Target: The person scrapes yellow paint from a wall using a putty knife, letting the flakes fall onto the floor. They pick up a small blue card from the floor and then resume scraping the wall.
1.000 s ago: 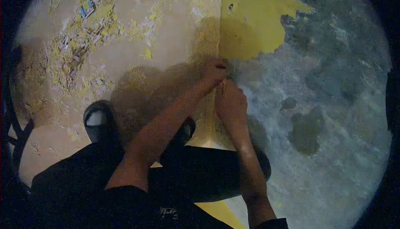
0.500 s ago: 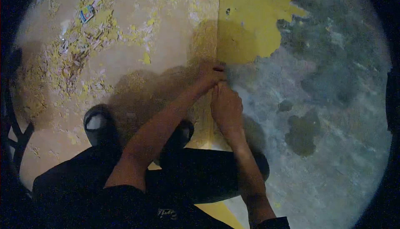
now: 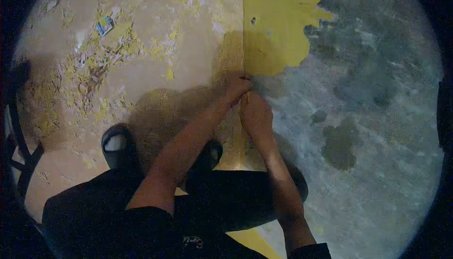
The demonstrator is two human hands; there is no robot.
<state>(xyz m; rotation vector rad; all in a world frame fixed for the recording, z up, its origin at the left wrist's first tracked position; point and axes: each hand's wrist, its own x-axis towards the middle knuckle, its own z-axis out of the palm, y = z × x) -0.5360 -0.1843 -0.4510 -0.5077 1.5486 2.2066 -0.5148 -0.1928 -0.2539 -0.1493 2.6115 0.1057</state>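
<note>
Hands: two, both mine: left hand point(image 3: 236, 87) and right hand point(image 3: 255, 112).
Forearms: two, both bare.
Shoes: two, both dark: one shoe point(image 3: 115, 146) in plain view, the other shoe point(image 3: 211, 153) half hidden behind my left forearm.
Yellow paint: two areas that I can count: one big patch point(image 3: 278, 23) and one small strip point(image 3: 250, 240).
Dark stains on the grey: two with clear edges, a large stain point(image 3: 337, 143) and a small stain point(image 3: 318, 116); the blotches higher up run together, so I can't count them.
Wrapper point(image 3: 104, 24): one, blue.
Seam point(image 3: 244, 37): one.
Flakes point(image 3: 94, 79): too many to count.
</note>
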